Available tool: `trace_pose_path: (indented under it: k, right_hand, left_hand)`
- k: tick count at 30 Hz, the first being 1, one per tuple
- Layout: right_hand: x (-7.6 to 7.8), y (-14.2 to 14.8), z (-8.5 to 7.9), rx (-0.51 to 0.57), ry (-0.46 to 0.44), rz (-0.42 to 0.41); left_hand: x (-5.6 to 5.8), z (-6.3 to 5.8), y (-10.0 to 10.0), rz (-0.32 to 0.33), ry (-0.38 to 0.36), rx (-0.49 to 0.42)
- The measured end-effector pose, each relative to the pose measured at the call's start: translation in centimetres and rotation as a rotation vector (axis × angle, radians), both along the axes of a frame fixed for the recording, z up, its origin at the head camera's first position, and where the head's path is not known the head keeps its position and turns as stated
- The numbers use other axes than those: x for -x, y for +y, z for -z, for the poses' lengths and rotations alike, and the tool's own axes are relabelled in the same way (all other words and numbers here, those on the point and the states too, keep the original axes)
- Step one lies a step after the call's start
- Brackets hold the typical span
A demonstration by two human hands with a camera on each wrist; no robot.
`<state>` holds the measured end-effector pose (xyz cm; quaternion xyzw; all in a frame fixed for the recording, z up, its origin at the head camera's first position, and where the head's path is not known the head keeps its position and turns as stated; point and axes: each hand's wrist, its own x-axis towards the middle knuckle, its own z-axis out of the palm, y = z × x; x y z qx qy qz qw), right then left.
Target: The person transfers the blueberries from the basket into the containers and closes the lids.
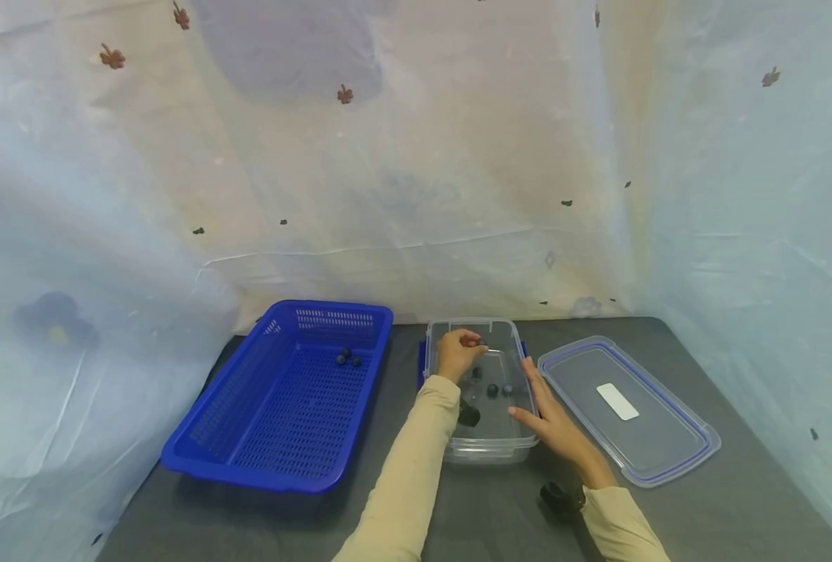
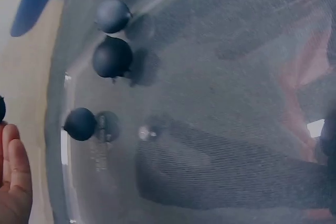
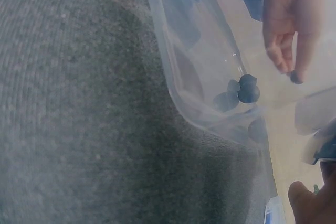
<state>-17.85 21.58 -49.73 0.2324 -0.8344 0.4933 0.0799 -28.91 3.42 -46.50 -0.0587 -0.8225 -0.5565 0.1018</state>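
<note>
So, left hand (image 1: 456, 355) pinches 1 ball (image 3: 296, 77) (dark).

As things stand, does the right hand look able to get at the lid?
Likely yes: the lid lies just beside the right hand, with nothing visible between them, though the hand would first have to leave the clear container.

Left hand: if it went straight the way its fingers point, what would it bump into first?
Probably the right wall of the box: in the head view, the left hand points rightward across it. But the hand's height is unclear, so it might pass above.
</note>
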Motion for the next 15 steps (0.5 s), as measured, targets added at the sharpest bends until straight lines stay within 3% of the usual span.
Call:
trace_pose_path:
  k: [6,10,15]
  right_hand:
    - [0.0,0.0,0.0,0.007,0.007,-0.003]
    - [-0.1,-0.1,-0.1,0.006,0.009,-0.007]
    - [-0.2,-0.2,-0.1,0.015,0.008,-0.004]
  left_hand:
    - [-0.5,0.5,0.7,0.001,-0.073,0.076]
    - [-0.9,0.9,1.2,-0.011,-0.112,0.068]
    - [-1.0,1.6,1.3,-0.040,-0.101,0.011]
